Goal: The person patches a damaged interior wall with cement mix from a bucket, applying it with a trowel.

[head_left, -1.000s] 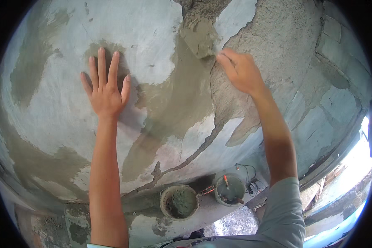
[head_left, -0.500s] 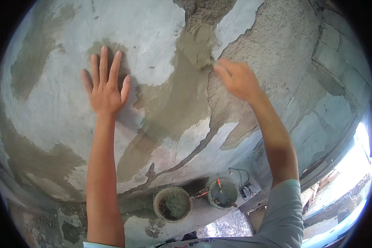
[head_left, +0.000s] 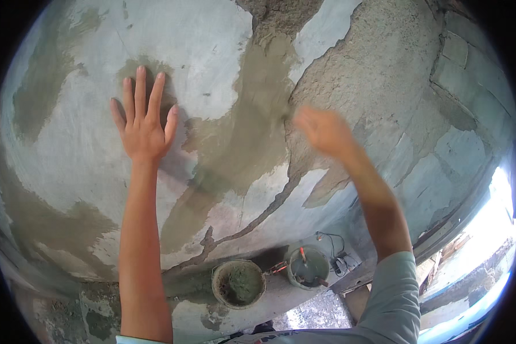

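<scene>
My left hand (head_left: 145, 129) lies flat on the wall (head_left: 203, 74), fingers spread over a damp patch in the pale coating. To the right, my right hand (head_left: 325, 131) is closed and smeared by motion, at the edge between the smooth damp mortar strip (head_left: 249, 109) and the rough bare plaster (head_left: 378, 74). A small dark bit shows just left of its fingers, but what they grip is too blurred to name.
Below the wall, a bucket of grey mortar (head_left: 239, 284) stands on a ledge. Beside it is a pail of water (head_left: 308, 266) with an orange-handled tool (head_left: 303, 253) in it. A dark cable (head_left: 339, 246) and its plug lie further right. A jagged crack (head_left: 264, 215) runs down the wall.
My right hand has moved down along the mortar strip's right edge, with the forearm lower. My left hand stays flat on the same damp patch.
</scene>
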Motion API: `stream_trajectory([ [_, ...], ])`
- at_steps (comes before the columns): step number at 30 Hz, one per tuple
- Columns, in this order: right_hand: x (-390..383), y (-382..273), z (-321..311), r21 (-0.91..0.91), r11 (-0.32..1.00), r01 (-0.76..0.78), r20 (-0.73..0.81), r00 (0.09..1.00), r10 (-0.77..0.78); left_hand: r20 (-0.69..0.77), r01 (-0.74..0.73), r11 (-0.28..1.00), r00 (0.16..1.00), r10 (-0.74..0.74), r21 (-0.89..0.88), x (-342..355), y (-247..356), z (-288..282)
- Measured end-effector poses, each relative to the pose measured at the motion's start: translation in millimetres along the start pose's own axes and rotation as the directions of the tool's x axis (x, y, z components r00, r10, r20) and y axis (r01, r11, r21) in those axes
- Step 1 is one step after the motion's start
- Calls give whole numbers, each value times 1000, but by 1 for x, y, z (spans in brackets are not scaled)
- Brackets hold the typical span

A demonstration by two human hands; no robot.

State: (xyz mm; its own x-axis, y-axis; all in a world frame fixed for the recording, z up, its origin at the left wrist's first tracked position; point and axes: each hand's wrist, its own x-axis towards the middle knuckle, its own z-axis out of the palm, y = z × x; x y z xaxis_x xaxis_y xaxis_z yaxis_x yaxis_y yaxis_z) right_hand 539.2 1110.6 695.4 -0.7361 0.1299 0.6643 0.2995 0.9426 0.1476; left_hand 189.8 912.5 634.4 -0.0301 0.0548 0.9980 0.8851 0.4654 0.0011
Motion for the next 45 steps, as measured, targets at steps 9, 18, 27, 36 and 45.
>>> stream_trajectory([
  [9,-62,-16,61,-33,993,-110,176,978,114,15,-2,1000,1000,2,-6,7,4,-5],
  [18,10,4,0,89,972,-219,-12,975,221,-38,22,999,999,-23,-28,1,6,2],
  [27,-38,-61,54,-153,987,-45,518,847,119,9,-6,1000,1000,6,16,1,-1,-2],
  [36,-27,-4,53,22,965,-260,138,957,255,-40,14,999,999,-15,-29,2,0,3],
  [45,-54,-8,35,-80,981,-179,274,942,194,-39,-25,999,999,25,-19,1,6,7],
])
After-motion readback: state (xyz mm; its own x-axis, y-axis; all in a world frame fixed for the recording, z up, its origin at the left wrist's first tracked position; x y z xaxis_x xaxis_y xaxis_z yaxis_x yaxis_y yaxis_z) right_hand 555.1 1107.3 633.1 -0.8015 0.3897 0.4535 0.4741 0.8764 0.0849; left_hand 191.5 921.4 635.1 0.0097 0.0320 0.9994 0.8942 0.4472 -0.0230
